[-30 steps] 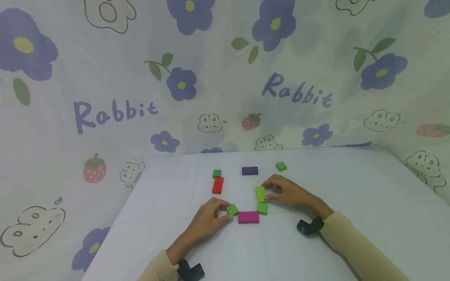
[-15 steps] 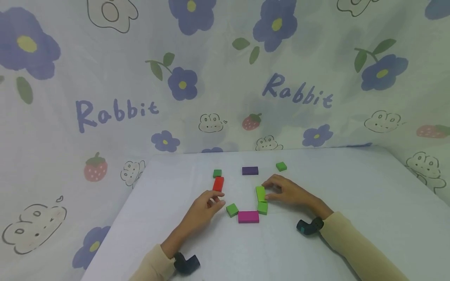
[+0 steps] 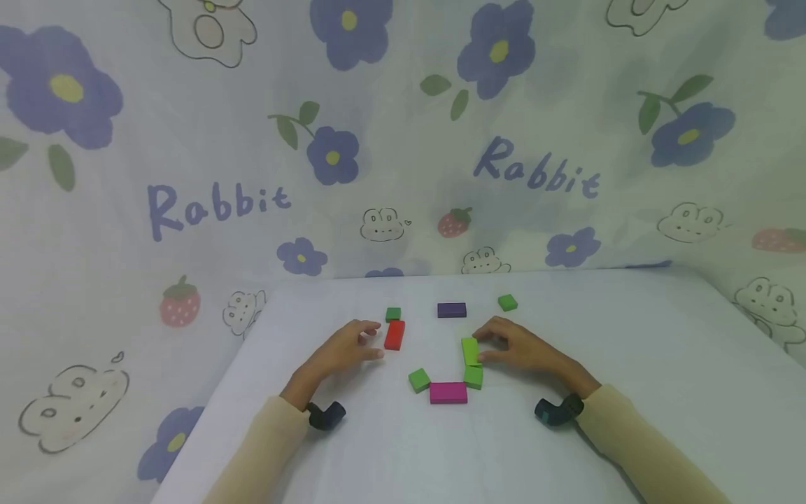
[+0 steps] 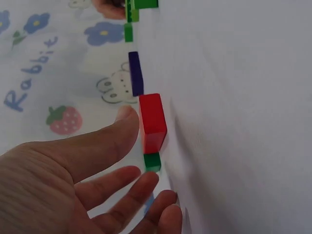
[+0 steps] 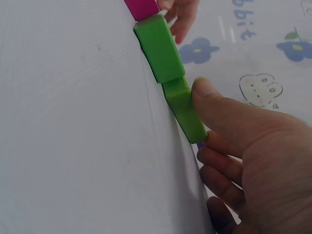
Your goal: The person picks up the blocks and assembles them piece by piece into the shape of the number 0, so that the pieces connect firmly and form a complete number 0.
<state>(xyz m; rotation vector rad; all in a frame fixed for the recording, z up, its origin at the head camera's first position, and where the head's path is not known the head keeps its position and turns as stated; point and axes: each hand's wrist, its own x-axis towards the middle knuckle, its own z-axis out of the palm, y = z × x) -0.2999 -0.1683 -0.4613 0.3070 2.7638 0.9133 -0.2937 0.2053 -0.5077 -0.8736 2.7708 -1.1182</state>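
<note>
My left hand (image 3: 343, 350) is just left of a red rectangular block (image 3: 394, 335), thumb and fingers spread beside it and apart from it. The left wrist view shows a small gap between the thumb and the red block (image 4: 152, 114). A dark green block (image 3: 393, 314) touches the red block's far end. My right hand (image 3: 519, 346) holds a lime block (image 3: 470, 352) lightly, thumb at its side and forefinger at its far end. That block meets a green block (image 3: 474, 377), which adjoins a magenta block (image 3: 448, 393). Another green block (image 3: 419, 380) sits turned at the magenta block's left corner.
Farther back on the white table (image 3: 630, 364) lie a purple block (image 3: 452, 310) and a tilted green block (image 3: 507, 302). A patterned cloth (image 3: 403, 140) hangs behind the table. Both wrists carry a dark camera band.
My left hand has left the tilted green block and moved away and to the left, to the red block's left side. The right hand stays at the lime block.
</note>
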